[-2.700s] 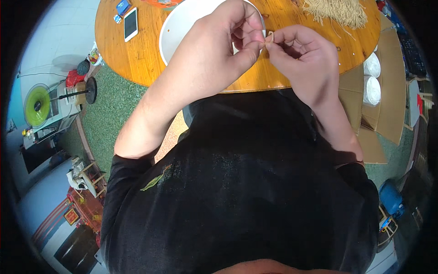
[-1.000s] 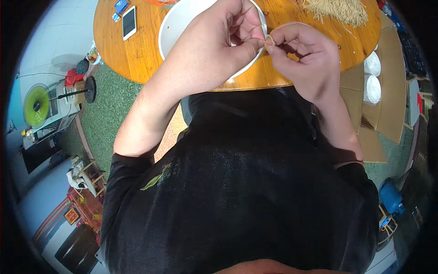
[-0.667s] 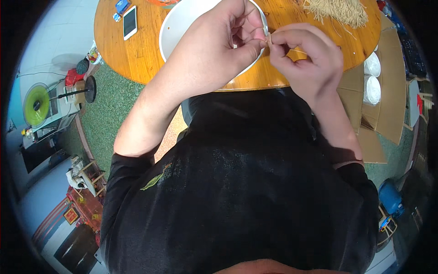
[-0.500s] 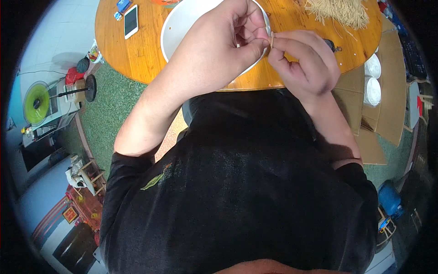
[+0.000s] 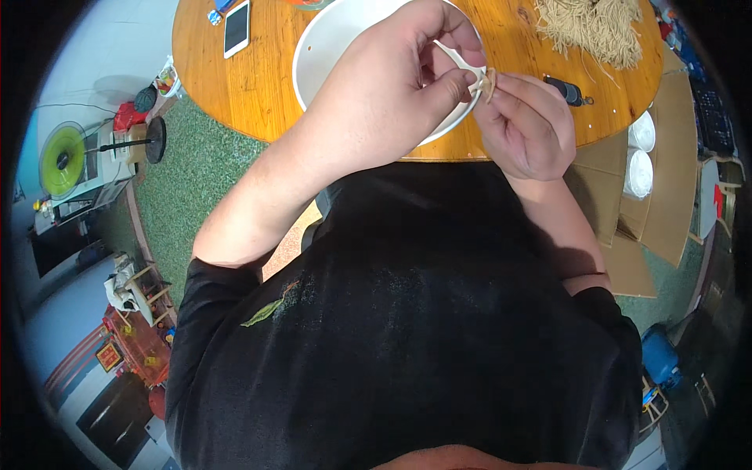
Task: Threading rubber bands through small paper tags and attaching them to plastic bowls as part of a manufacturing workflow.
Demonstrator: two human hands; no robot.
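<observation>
Over the near rim of a white basin (image 5: 315,63), my two hands meet at a short loop of tan cord (image 5: 490,84). My left hand (image 5: 399,94) is closed, its thumb and fingertips pinching one end of the cord. Closed on the other side, my right hand (image 5: 534,125) grips the loop between thumb and forefinger. The basin's inside is partly hidden by my left hand and forearm. A bundle of beige cords (image 5: 591,30) lies on the table beyond my right hand.
The round wooden table (image 5: 262,98) bears a white phone (image 5: 236,30) at the left and a small black object with a metal ring (image 5: 565,90) at the right. Cardboard (image 5: 666,180) and white round stacks (image 5: 639,174) stand right of the table. A fan (image 5: 63,159) is far left.
Both hands have shifted slightly right within the picture, as has the table. The tan cord now shows as a wider loop between the fingertips.
</observation>
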